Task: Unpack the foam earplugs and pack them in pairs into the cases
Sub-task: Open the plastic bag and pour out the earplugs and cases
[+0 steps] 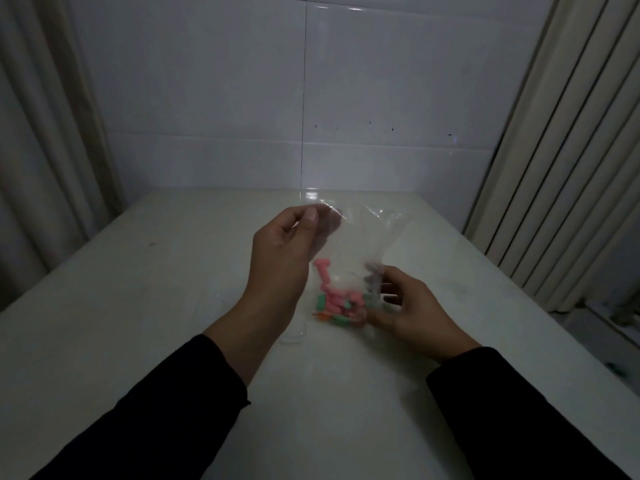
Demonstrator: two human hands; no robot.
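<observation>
A clear plastic bag (356, 233) hangs upright over the middle of the white table (138, 306). Several pink, green and orange foam earplugs (341, 304) lie heaped in its bottom. My left hand (284, 251) pinches the bag's upper left edge between thumb and fingers. My right hand (412, 313) grips the bag's lower right side beside the earplugs. A clear small case (294, 334) stands on the table just below my left wrist, faint and partly hidden.
A white tiled wall (311, 98) rises behind the table. Beige curtains (571, 150) hang at the right and at the left. The table's right edge drops to a floor strip (602, 323).
</observation>
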